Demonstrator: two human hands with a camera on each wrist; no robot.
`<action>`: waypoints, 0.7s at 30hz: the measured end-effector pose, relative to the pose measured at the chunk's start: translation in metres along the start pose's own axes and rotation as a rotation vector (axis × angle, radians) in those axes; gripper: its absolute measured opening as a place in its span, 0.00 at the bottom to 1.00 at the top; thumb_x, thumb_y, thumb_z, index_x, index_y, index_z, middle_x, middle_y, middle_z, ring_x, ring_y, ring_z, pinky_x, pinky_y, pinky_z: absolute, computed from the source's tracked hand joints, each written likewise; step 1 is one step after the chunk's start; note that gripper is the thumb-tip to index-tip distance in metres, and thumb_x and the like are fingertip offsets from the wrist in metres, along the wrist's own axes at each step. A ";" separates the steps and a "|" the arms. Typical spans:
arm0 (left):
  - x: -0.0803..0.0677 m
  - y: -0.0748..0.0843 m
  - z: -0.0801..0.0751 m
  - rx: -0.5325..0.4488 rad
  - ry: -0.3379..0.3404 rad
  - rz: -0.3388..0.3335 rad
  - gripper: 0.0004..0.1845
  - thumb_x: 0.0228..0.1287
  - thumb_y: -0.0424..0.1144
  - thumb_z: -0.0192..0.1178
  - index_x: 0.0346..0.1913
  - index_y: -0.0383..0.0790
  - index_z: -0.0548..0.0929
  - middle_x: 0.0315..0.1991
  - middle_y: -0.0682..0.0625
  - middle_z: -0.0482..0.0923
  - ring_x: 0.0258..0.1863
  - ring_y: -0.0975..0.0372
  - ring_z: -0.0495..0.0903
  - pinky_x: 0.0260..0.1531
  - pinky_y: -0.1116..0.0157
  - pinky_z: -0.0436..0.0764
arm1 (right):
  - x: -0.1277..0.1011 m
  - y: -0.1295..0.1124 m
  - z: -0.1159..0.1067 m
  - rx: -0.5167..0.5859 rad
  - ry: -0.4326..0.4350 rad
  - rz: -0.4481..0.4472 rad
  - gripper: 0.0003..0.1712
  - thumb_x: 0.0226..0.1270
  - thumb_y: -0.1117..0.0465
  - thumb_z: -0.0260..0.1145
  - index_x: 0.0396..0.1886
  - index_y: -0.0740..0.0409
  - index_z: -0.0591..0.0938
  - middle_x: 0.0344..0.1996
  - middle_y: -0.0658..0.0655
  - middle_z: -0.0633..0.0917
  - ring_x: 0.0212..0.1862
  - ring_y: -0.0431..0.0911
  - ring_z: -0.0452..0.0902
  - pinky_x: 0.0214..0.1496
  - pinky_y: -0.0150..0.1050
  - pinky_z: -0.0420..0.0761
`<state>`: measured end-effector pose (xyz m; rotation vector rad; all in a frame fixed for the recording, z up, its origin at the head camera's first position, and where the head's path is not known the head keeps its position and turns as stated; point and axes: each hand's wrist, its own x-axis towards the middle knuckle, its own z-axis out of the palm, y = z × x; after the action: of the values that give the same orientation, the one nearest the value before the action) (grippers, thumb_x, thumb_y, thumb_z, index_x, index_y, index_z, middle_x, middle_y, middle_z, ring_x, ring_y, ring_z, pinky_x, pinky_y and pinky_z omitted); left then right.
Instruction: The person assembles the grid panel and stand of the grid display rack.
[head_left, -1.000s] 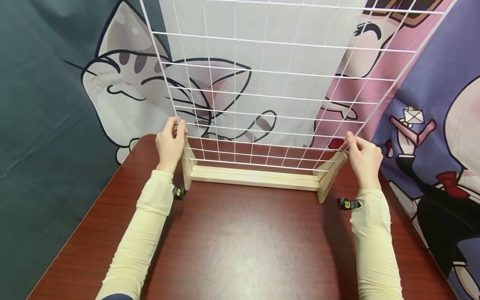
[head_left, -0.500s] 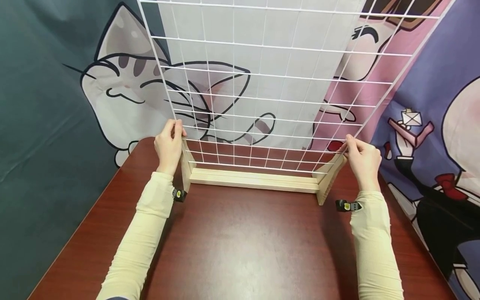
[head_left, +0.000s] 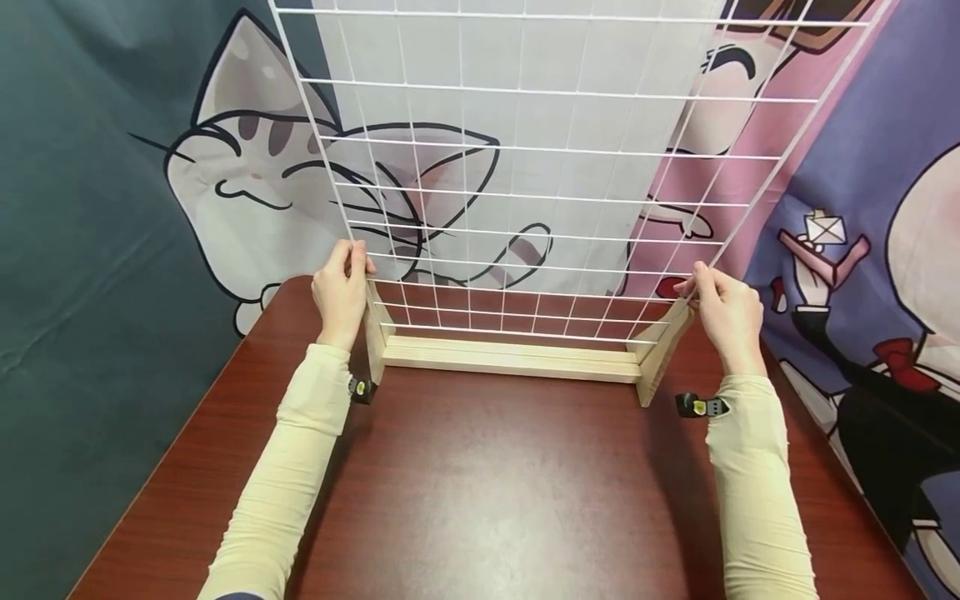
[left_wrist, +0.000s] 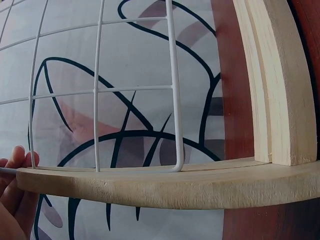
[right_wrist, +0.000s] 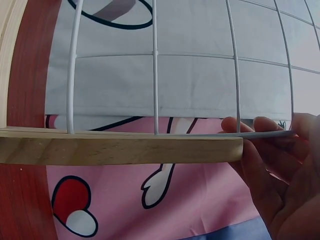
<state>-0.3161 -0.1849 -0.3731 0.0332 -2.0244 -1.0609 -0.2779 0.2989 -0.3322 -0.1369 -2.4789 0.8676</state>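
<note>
A white wire grid panel [head_left: 517, 89] stands upright in a pale wooden stand, with a grooved crossbar [head_left: 510, 357] between two side boards. My left hand [head_left: 341, 293] pinches the grid's left edge wire at the top of the left side board [left_wrist: 165, 189]. On the other side, my right hand [head_left: 727, 317] holds the right edge wire, its fingers right at the end of the right side board [right_wrist: 120, 151]. In both wrist views the grid's bottom corner lies along the inner side of each board, above the crossbar. The panel's top is out of frame.
The stand is on a reddish-brown table [head_left: 480, 483]. Behind it hangs a printed cloth backdrop [head_left: 247, 208] with a cartoon cat and other figures. A small dark wrist camera [head_left: 363, 390] is strapped at the left wrist, another [head_left: 699, 406] at the right.
The upper grid has shifted slightly left in the head view, and its right side has risen a little with my right hand. Both hands keep their grip; the stand stays in place.
</note>
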 end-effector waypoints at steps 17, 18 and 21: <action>-0.003 -0.002 0.003 0.039 0.011 0.022 0.16 0.74 0.48 0.50 0.33 0.42 0.79 0.26 0.47 0.85 0.27 0.49 0.83 0.32 0.51 0.71 | -0.006 -0.002 0.009 -0.033 0.092 0.021 0.28 0.74 0.43 0.47 0.31 0.56 0.86 0.10 0.18 0.62 0.35 0.52 0.74 0.44 0.49 0.67; -0.003 -0.002 0.003 0.040 0.010 0.025 0.15 0.74 0.48 0.50 0.34 0.41 0.79 0.26 0.47 0.85 0.27 0.49 0.83 0.32 0.51 0.71 | -0.006 -0.002 0.010 -0.031 0.092 0.027 0.28 0.73 0.43 0.48 0.32 0.56 0.86 0.10 0.18 0.62 0.35 0.53 0.74 0.44 0.48 0.67; -0.004 -0.001 0.003 0.051 0.006 0.030 0.15 0.74 0.47 0.49 0.35 0.41 0.80 0.27 0.48 0.86 0.28 0.49 0.83 0.32 0.51 0.71 | -0.008 -0.001 0.011 -0.027 0.092 0.053 0.26 0.72 0.44 0.49 0.32 0.55 0.86 0.11 0.18 0.63 0.32 0.49 0.72 0.42 0.46 0.67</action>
<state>-0.3157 -0.1823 -0.3778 0.0326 -2.0403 -0.9895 -0.2765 0.2900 -0.3429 -0.2473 -2.4112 0.8312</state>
